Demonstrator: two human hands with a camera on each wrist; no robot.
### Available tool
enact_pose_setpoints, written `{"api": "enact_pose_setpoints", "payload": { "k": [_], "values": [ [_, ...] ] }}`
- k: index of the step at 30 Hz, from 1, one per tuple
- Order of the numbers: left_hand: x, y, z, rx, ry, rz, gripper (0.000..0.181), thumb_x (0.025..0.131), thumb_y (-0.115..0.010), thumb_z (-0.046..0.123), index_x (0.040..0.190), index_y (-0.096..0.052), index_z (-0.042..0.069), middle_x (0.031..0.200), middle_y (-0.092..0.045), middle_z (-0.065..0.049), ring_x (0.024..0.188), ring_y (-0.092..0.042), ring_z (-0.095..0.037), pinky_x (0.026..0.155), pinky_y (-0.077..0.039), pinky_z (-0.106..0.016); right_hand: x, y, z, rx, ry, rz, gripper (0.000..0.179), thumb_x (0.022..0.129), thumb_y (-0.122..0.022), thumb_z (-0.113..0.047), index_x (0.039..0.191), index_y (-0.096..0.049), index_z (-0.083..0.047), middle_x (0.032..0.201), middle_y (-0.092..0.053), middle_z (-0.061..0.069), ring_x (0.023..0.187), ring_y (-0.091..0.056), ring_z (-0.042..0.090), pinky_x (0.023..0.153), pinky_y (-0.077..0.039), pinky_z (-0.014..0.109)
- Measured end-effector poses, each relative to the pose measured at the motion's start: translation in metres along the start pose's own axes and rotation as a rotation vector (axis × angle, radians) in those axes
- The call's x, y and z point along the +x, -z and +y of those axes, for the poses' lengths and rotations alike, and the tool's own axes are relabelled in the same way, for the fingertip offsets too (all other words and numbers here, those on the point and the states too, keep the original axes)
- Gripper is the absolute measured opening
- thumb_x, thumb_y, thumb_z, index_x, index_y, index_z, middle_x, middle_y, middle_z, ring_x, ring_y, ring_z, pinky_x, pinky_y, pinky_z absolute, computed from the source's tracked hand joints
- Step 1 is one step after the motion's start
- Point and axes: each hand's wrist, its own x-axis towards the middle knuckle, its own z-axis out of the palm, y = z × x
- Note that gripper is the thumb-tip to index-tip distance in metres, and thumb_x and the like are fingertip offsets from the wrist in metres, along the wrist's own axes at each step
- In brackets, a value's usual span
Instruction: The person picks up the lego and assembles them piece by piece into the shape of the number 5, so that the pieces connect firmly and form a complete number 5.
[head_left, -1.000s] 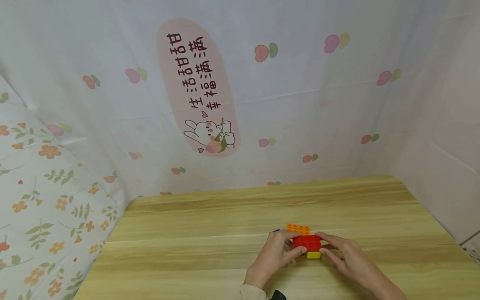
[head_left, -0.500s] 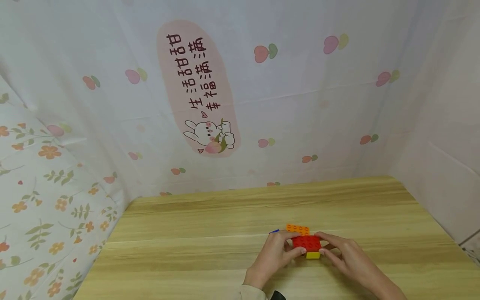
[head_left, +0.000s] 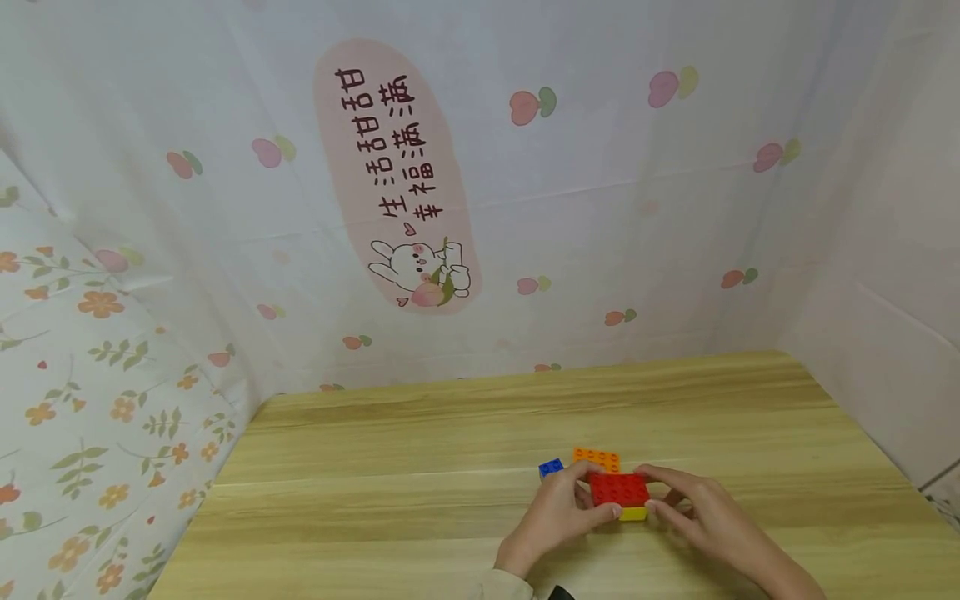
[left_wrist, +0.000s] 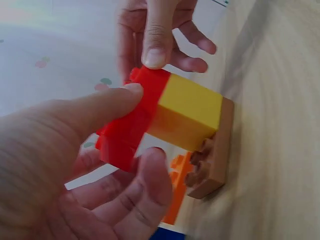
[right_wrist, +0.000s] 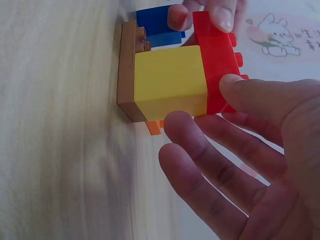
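Note:
A red studded brick (head_left: 619, 490) sits on top of a yellow brick (head_left: 633, 514), overhanging it toward the left. Below the yellow one lies a thin brown brick (left_wrist: 215, 160) with bare studs on its left part, seen in both wrist views. My left hand (head_left: 551, 510) pinches the overhanging end of the red brick between thumb and fingers. At the opposite end, my right hand (head_left: 705, 515) holds the red brick too, thumb on its near side and index finger at the far corner. Its other fingers (right_wrist: 187, 135) are spread beside the yellow brick.
Just behind the stack lies an orange studded brick (head_left: 596, 457) on the wooden table (head_left: 375, 500). A blue brick (head_left: 551, 467) sits to its left, partly hidden by the left hand. Patterned cloth (head_left: 600, 208) hangs along the table's back edge.
Over the last half second the red brick and both hands have shifted slightly right and nearer. More of the blue brick now shows behind the left hand.

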Motion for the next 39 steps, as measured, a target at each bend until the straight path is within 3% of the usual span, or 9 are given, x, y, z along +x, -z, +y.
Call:
{"api": "enact_pose_setpoints", "payload": {
  "k": [4,7,14,20,23,32,39],
  "values": [
    [0.0,-0.003,-0.004,-0.043,0.01,0.019,0.038,0.078,-0.076,0.018,0.111,-0.061,0.009,0.083,-0.058,0.012,0.066,-0.054,0.001,0.054,-0.047,-0.017,-0.001,0.001,0.002,0.036,-0.008,-0.019,0.038,0.087,-0.065,-0.012,0.119,-0.056,0.008,0.112,-0.059,0.026,0.071,-0.059,0.002,0.055,-0.051,0.022],
    [0.0,-0.007,-0.007,-0.13,0.036,0.032,0.036,0.076,-0.077,0.015,0.109,-0.061,0.01,0.085,-0.059,0.011,0.067,-0.056,0.0,0.056,-0.047,-0.018,-0.001,0.001,0.004,0.052,-0.015,-0.031,0.039,0.088,-0.064,-0.012,0.119,-0.055,0.008,0.112,-0.059,0.026,0.072,-0.059,0.002,0.056,-0.051,0.023],
    [-0.001,-0.017,-0.017,-0.443,0.095,0.032,0.036,0.078,-0.074,0.008,0.111,-0.06,0.011,0.086,-0.065,0.004,0.065,-0.06,-0.007,0.05,-0.05,-0.022,-0.002,0.004,0.004,0.094,-0.052,-0.071,0.04,0.088,-0.064,-0.015,0.12,-0.055,0.007,0.113,-0.058,0.026,0.072,-0.059,0.002,0.055,-0.051,0.023],
    [-0.011,-0.029,-0.024,-0.741,0.122,0.097,0.037,0.079,-0.071,0.004,0.115,-0.059,0.005,0.09,-0.065,-0.006,0.07,-0.062,-0.012,0.054,-0.049,-0.02,-0.001,0.005,0.004,0.119,-0.049,-0.107,0.042,0.089,-0.063,-0.018,0.122,-0.054,0.007,0.113,-0.058,0.026,0.074,-0.06,0.003,0.057,-0.051,0.024],
    [-0.015,-0.033,-0.025,-0.842,0.128,0.11,0.041,0.079,-0.071,0.004,0.118,-0.058,0.001,0.092,-0.065,-0.009,0.072,-0.062,-0.012,0.055,-0.05,-0.02,-0.001,0.007,0.005,0.155,-0.046,-0.121,0.043,0.089,-0.063,-0.017,0.123,-0.053,0.007,0.114,-0.058,0.026,0.075,-0.061,0.004,0.056,-0.05,0.024],
    [-0.024,-0.032,-0.028,-0.966,0.217,0.121,0.042,0.078,-0.068,-0.003,0.119,-0.057,-0.001,0.096,-0.063,-0.013,0.081,-0.064,-0.019,0.066,-0.054,-0.026,-0.001,0.006,0.003,0.259,-0.076,-0.19,0.043,0.087,-0.065,-0.017,0.12,-0.054,0.009,0.106,-0.063,0.018,0.069,-0.06,0.01,0.054,-0.049,0.025],
    [-0.032,-0.027,-0.03,-0.968,0.215,0.099,0.041,0.079,-0.068,-0.002,0.118,-0.058,-0.002,0.097,-0.064,-0.014,0.084,-0.064,-0.02,0.07,-0.054,-0.029,0.0,0.003,-0.003,0.366,-0.164,-0.247,0.04,0.087,-0.065,-0.023,0.118,-0.057,0.001,0.103,-0.063,0.016,0.068,-0.061,0.015,0.052,-0.05,0.029]
  ]
}}
